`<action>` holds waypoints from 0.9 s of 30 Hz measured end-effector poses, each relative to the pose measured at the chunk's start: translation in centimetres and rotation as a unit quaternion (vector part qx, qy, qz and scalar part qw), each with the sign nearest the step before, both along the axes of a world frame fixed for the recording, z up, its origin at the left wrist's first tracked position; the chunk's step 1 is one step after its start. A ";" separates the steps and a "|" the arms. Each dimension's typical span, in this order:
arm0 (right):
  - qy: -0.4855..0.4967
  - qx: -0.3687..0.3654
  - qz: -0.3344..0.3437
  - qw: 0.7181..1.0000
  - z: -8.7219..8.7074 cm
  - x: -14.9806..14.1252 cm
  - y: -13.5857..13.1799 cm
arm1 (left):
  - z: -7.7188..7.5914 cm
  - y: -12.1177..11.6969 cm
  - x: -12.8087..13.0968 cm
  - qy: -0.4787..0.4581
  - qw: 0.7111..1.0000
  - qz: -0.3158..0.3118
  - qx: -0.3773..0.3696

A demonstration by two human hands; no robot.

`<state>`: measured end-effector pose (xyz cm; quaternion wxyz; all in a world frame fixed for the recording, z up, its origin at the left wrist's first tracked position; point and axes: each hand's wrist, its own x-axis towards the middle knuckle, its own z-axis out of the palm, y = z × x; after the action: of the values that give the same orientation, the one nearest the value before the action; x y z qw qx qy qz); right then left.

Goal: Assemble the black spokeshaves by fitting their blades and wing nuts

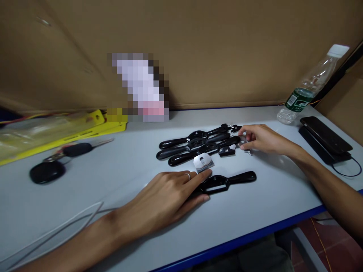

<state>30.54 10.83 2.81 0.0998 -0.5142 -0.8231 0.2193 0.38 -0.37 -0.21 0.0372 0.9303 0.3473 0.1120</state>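
My left hand (167, 196) lies flat on the table with fingers stretched out, resting on one end of a black two-handled tool body (227, 181). A small silver blade plate (203, 162) with a slot lies just past its fingertips. Behind it several similar black tool bodies (195, 145) lie side by side. My right hand (259, 139) reaches in from the right, fingers curled in a pinch at small metal and black parts (228, 151) beside those bodies; what it pinches is too small to name.
The grey table (113, 177) has a blue front edge. A car key and fob (56, 162) lie at left by yellow packaging (62, 130). A plastic bottle (309, 90) leans at back right, a black phone on a box (324, 138) beside it. Cardboard walls stand behind.
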 end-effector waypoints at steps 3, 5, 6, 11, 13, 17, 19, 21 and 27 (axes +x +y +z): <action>0.018 0.016 -0.033 0.999 -0.4 0.2 0.2 | 0.2 0.0 0.0 0.000 1.000 -0.003 0.005; 0.034 0.036 -0.055 0.997 -0.5 0.3 0.4 | 0.3 0.0 0.0 0.000 1.000 -0.006 0.005; 0.044 0.049 -0.065 0.996 -0.5 0.2 0.5 | 0.3 0.0 0.0 -0.001 1.000 -0.006 0.004; 0.111 0.106 -0.101 0.983 0.5 -0.5 0.1 | 0.0 -0.2 0.0 -0.011 1.000 0.014 -0.003; 0.178 0.075 -0.091 0.977 1.2 -1.3 -0.8 | 0.0 -0.3 0.0 -0.023 1.000 0.016 -0.011; 0.301 -0.104 -0.032 0.948 2.2 -3.3 -3.9 | 0.3 -0.3 -0.1 -0.052 0.997 0.023 -0.061; 0.308 -0.166 0.002 0.937 2.2 -4.3 -5.4 | 0.4 -0.2 -0.1 -0.070 0.994 0.019 -0.082; 0.297 -0.181 0.020 0.937 1.9 -5.0 -6.3 | 0.3 -0.1 -0.2 -0.085 0.993 0.009 -0.085; 0.282 -0.200 0.041 0.937 1.1 -5.3 -6.4 | -0.1 0.2 -0.2 -0.047 0.998 -0.033 -0.037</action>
<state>25.28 4.41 3.95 0.2139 -0.4059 -0.7207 0.5196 0.19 -0.18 -0.35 0.0914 0.9330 0.3179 0.1418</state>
